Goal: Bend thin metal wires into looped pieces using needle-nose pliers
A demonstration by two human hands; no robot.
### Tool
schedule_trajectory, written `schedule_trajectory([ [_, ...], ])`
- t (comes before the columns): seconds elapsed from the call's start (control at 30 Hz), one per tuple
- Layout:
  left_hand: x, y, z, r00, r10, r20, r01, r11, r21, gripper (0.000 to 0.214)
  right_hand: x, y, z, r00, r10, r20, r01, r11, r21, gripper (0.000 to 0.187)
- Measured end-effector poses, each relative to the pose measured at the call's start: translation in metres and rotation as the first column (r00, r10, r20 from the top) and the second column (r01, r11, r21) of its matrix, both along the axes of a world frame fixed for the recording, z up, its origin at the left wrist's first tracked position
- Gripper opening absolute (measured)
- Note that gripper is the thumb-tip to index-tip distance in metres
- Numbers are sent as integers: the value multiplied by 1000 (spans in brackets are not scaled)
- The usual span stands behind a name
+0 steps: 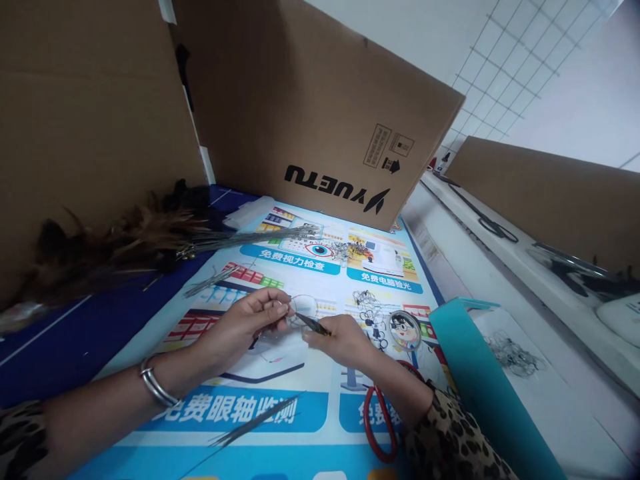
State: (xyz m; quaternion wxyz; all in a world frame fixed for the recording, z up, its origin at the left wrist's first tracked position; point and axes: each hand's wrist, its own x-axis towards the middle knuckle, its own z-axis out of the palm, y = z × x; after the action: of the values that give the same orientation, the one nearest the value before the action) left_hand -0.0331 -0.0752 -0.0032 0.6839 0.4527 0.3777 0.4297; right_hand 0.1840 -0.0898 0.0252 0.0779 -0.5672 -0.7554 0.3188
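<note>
Over the middle of the printed mat, my left hand [263,312] pinches a thin wire [306,297] between thumb and fingertips; the wire bends into a loose loop. My right hand [343,339] is wrapped round a pair of slim dark pliers [311,323], their handles mostly hidden in the palm. The pliers' tip points left and meets the wire close to my left fingertips. Whether the jaws are closed on it is too small to tell. Below the hands lies a bundle of straight grey wires [260,420]. Red-handled scissors [381,427] lie partly under my right forearm.
Cardboard boxes [325,100] wall off the back and left. Brown feathers [125,233] and more wires [270,235] lie at the left and rear. Small wire pieces [370,307] and a tape roll [405,330] are on the right, beside a teal box [480,387] holding tangled wire.
</note>
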Motion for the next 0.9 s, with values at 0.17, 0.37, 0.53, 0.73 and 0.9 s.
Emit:
schedule_trajectory([
  [0.17, 0, -1, 0, 997, -17, 74, 19, 999, -38, 24, 2, 0, -2, 997, -30, -74, 25, 997, -68, 32],
  [0.37, -1, -1, -1, 997, 15, 74, -13, 1000, -16, 21, 3, 3, -1, 995, -51, -91, 44, 996, -72, 32],
  [0.53, -2, 0, -4, 1000, 6, -4, -6, 1000, -7, 30, 7, 5, -7, 995, -81, -67, 79, 997, -26, 38],
  [0.73, 7, -1, -6, 994, -13, -111, 23, 995, 93, 27, -5, 0, -13, 930, -110, -350, 148, 986, 82, 29],
  [0.9, 15, -3, -10, 992, -37, -118, 57, 984, 168, 23, -18, -5, -14, 893, -84, -442, 169, 973, 155, 26],
])
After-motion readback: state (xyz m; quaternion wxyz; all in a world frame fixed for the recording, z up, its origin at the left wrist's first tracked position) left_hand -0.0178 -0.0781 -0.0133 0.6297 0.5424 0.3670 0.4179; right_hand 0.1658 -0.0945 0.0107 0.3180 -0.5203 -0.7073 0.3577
